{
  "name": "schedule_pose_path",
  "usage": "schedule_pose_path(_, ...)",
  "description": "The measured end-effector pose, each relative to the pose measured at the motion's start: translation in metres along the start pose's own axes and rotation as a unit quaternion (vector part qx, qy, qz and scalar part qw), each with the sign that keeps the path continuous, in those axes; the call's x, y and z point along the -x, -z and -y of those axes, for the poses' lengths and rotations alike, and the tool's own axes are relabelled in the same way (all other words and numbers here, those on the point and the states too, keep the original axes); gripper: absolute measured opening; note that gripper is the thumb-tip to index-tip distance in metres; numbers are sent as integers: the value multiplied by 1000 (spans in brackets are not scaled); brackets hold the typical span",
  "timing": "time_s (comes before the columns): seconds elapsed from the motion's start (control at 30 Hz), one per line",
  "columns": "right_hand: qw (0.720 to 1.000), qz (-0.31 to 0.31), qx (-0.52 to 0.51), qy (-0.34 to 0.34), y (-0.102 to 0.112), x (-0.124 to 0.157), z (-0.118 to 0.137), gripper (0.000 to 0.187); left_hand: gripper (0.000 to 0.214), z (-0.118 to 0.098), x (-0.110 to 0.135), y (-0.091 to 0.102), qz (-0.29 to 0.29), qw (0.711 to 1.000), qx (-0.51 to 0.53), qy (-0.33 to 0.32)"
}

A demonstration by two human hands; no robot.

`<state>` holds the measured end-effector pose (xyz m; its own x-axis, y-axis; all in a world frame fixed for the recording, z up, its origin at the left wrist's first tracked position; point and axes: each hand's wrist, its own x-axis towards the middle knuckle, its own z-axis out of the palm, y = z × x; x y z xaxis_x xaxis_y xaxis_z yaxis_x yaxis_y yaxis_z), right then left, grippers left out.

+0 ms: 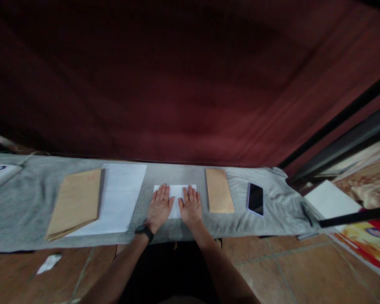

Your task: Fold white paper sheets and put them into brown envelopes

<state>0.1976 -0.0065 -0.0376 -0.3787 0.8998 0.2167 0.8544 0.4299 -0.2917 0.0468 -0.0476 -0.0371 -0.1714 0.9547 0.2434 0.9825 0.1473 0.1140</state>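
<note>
Background: a dark red panel point(177, 105) rises behind a narrow surface covered by a grey cloth point(278, 207); brown floor tiles point(291, 266) show below its near edge.
Small white paper: flat on the cloth at the middle, straight in front of the person, partly covered by 2 hands.
Left hand: the left hand point(160, 209), with a dark watch point(145, 231) at its wrist, lies palm down on the small white paper point(176, 195), fingers straight, gripping nothing.
Right hand: the right hand point(190, 210) lies palm down on the other half, fingers straight and slightly spread, also gripping nothing; the thumbs point inward with a gap between them.
Large white sheets: the large white sheets point(122, 196) lie flat at the left, partly under a stack of brown envelopes point(77, 200); how many there are, I cannot tell.
Right side: a brown envelope point(220, 192), perhaps more than 1, lies near the right hand, with a phone point(256, 199) beyond it.
Done so far: judging by its size beside the large sheets, the small paper seems folded down and is being pressed flat; whether the crease is finished cannot be told.
Left over: the large sheets look unfolded, and the small paper lies outside any envelope, apart from the stack and the right-hand envelope.
</note>
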Motion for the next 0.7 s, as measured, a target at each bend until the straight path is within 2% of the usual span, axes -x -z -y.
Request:
schedule_pose_path(0.2, 1000, 7, -3, -1, 1, -1, 0, 57, 65, 23, 17, 8, -5, 999, 0, 37)
schedule_pose_path(0.33, 1000, 7, -2, 0, -1, 0, 0, 56, 64, 30, 26, 10, -5, 999, 1, 46)
schedule_pose_path(0.53, 1000, -22, 1, 0, 0, 8, -8, 56, 63, 33, 29, 13, 4, 998, -10, 55)
schedule_pose_path(0.7, 999, -39, 7, 4, 1, 15, -14, 57, 63, 22, 29, 11, -35, 997, -10, 64)
